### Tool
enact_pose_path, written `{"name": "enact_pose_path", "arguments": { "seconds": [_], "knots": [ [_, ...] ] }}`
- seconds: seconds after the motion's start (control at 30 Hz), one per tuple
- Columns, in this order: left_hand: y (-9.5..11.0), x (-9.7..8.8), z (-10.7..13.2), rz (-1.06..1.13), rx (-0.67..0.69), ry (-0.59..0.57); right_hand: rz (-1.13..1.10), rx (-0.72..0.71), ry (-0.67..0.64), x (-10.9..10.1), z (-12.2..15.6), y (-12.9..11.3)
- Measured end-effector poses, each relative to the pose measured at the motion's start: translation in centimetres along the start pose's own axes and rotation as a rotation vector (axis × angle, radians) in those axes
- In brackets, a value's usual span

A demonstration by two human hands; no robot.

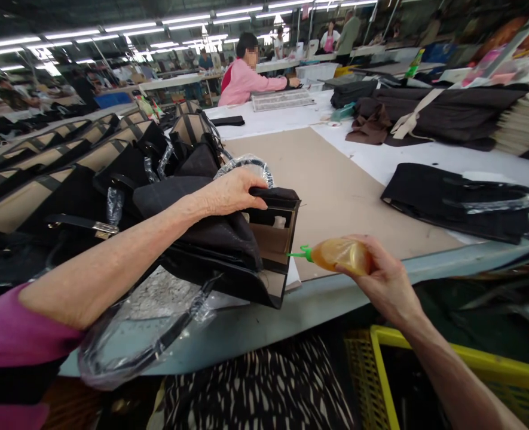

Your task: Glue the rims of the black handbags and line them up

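Note:
A black handbag [201,236] lies on its side at the table's front edge, its beige-lined open end turned to the right. My left hand [237,190] grips the bag's upper edge, thumb over the rim. In my right hand [378,263] is a soft squeeze bottle [340,254] of amber liquid, tipped sideways. Its green nozzle points left, at the bag's open end; whether it touches the bag I cannot tell. A plastic-wrapped handle [170,343] of the bag hangs over the table edge, and another wrapped handle [250,164] shows behind my left hand.
Rows of black and beige bags [44,173] fill the left side. Beige board [300,173] covers part of the white table. A flat black bag [456,203] lies right, before stacked dark fabric [434,113]. A yellow crate [381,382] stands below. Across the table, a person [246,80] works.

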State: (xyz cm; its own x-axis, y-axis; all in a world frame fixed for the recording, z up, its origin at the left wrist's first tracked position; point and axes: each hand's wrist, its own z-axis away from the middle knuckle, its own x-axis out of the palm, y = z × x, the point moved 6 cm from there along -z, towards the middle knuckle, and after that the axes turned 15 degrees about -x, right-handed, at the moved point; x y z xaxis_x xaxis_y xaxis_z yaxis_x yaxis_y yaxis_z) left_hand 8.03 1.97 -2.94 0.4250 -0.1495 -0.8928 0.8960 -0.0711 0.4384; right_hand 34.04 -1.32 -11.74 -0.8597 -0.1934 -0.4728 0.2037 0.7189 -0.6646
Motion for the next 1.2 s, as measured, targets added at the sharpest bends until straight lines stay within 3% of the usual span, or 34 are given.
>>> {"name": "enact_pose_path", "arguments": {
  "seconds": [0.3,0.6,0.8,0.93,1.0,1.2],
  "knots": [
    [1.1,0.5,2.9,-0.155,0.041,0.100,-0.005,0.080,-0.064,1.8,2.5,0.6],
    [2.0,1.8,6.4,-0.404,0.071,0.224,-0.172,0.245,0.016,2.0,4.2,2.2],
    [1.7,-1.5,7.4,-0.403,0.083,0.350,-0.477,0.391,0.177,2.1,4.2,2.9],
    [2.1,-3.3,7.8,-0.482,0.029,0.434,-0.505,0.342,0.285,2.0,2.6,3.2],
    [1.9,-2.6,7.8,-0.526,0.016,0.436,-0.457,0.307,0.299,2.1,1.8,3.7],
    [0.0,2.1,7.7,-0.574,0.056,0.423,-0.335,0.288,0.270,3.8,1.1,5.5]
  ]
}}
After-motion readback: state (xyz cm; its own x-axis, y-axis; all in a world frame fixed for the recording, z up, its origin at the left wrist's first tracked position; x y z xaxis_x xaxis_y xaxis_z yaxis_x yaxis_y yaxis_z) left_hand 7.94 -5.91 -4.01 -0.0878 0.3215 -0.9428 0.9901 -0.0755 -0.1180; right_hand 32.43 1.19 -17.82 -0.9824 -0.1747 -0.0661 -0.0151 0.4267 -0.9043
